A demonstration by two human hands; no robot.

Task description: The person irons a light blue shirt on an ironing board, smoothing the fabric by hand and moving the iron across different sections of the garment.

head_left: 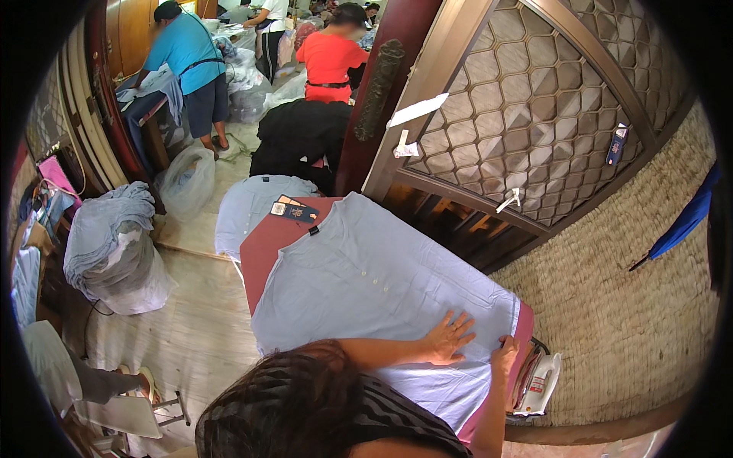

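A light blue shirt (336,267) with a buttoned placket lies spread over a dark red ironing board (259,244). My left hand (450,340) rests flat on its lower part, fingers spread. At the board's right end my right hand (504,354) has its fingers curled on the hem edge of the shirt. An iron (544,384) with a white body sits just beyond that end, close to my right hand. Dark paper tags (295,211) lie by the collar at the far left of the board. Dark hair and a striped top hide the near edge of the shirt.
Another blue shirt (259,202) hangs beyond the board, near a black cloth heap (301,137). A bagged clothes pile (114,244) and a folding chair (118,412) stand left. A metal lattice door (534,114) borders the right. People in blue and red work behind.
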